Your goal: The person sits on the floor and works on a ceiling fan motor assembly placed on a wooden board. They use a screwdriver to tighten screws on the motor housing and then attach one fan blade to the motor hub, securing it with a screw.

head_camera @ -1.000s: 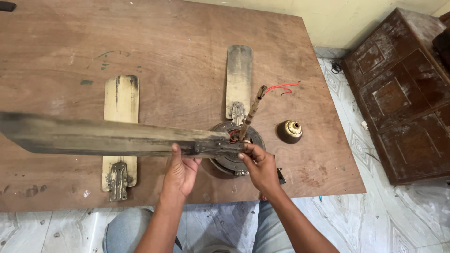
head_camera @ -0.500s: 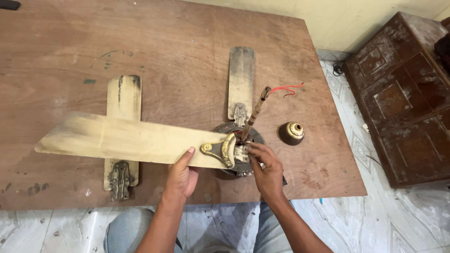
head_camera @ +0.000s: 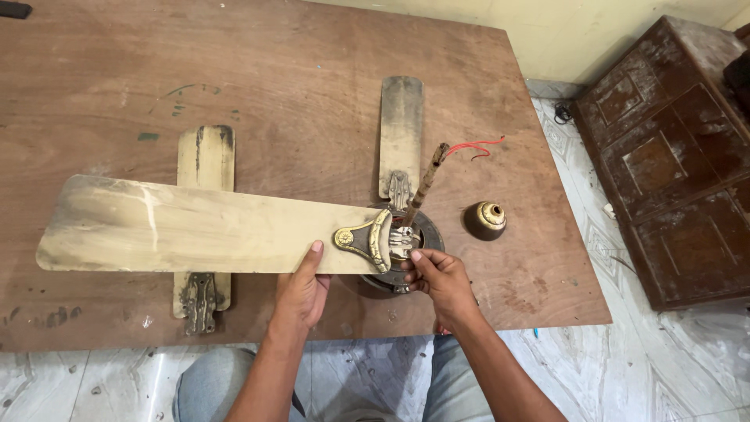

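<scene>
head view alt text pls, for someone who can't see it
Two bare hands hold a long cream fan blade level over a brown wooden board: the left hand grips its near edge, the right hand its brass bracket end at the dark round fan motor. Two more blades lie on the board.

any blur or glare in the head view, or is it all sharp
Head view: sharp throughout, no motion blur on the held fan blade or either hand; soft even light, faint shadows only under the blade on the wooden board; no glare; slight wide-angle bending at the edges.
</scene>
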